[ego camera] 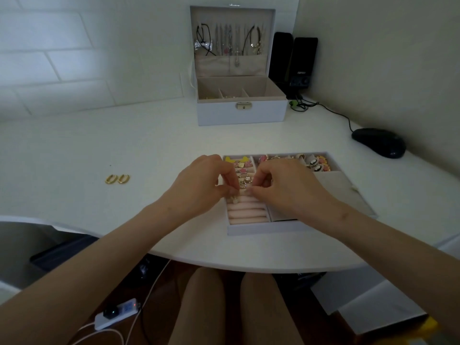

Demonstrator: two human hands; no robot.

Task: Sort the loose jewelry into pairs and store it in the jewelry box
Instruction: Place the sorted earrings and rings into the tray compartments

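Far out on your left, a pair of gold hoops [117,179] lies side by side on the desk [74,145], well apart from everything else and not yet stored.

Your left hand [199,185] is over the left edge of the tray [249,231], which sits on the near part of the desk. Its fingers are curled, with the tips brought together on a small piece [240,191] at the pink rolls [246,212]. The piece is too small to identify, though it sits just near of the rows already filled with pink and gold items. The nearer rolls are bare.

Straight beyond, at the far side of the desk, the jewelry box [241,115] stands open with necklaces hanging inside its lid.

Your right hand [281,188] meets the left one at the same spot. Its fingers are curled too, pinching at that piece from the right. The step in hand looks like seating an earring or its mate into the slot between two rolls.

Next, press it down until the rolls hold it, then let go with both hands without dragging the neighbours out. After that, reach left for the hoops. They are already paired, so keep them together.

The tray's far-right compartments hold more jewelry, with a grey cloth [336,185] lying over its right part. A black mouse [378,142] sits beyond.
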